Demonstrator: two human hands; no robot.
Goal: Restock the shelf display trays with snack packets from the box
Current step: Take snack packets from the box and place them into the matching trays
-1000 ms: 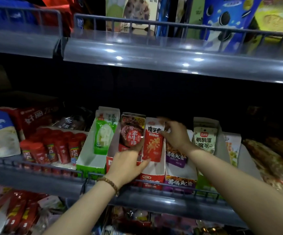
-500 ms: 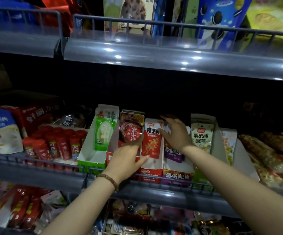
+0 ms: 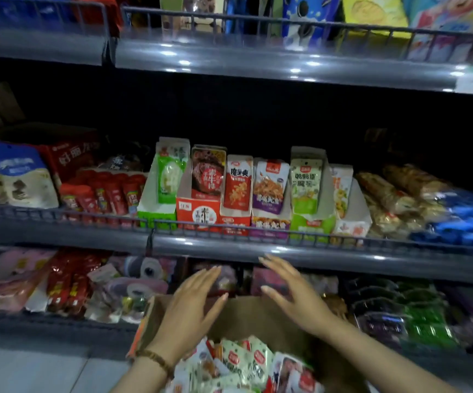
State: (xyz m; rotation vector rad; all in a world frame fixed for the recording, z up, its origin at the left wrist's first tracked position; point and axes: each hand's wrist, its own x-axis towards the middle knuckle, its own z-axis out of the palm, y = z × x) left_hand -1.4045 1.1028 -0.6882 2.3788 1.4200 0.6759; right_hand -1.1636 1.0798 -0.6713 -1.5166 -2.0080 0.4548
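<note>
A grey metal shelf (image 3: 229,248) with a low wire rail along its front edge runs across the middle of the frame. At its centre stands a row of upright cardboard display trays, side by side. They are a green-and-white tray (image 3: 156,207), a red tray (image 3: 198,215), a red-and-white tray (image 3: 235,222), a purple tray (image 3: 270,224), a light green tray (image 3: 312,226) and a white-and-orange tray (image 3: 351,226). Each has packets standing in it. Left of the trays lie small red packets (image 3: 102,194) and a blue-and-white bag (image 3: 14,177). To the right are brownish wrapped bars (image 3: 385,194) and blurred blue packs (image 3: 467,222). The lower shelf behind the hands is crowded with pink and red goods too blurred to name.

At lower centre is an open brown cardboard box (image 3: 246,310). Its back flap stands upright between the hands and the lower shelf's goods. Inside lies a loose heap of white, green and red snack packets (image 3: 244,361).

The left hand (image 3: 190,307) has a brown beaded bracelet (image 3: 158,361) on its wrist. It and the right hand (image 3: 295,293) hover over the box, below the tray shelf's rail, with palms turned toward each other. The fingers (image 3: 210,275) of both hands are straight and spread, holding nothing. The heap lies lower in the frame, nearer the wrists than the fingers. Whether the left wrist touches it I cannot tell.
</note>
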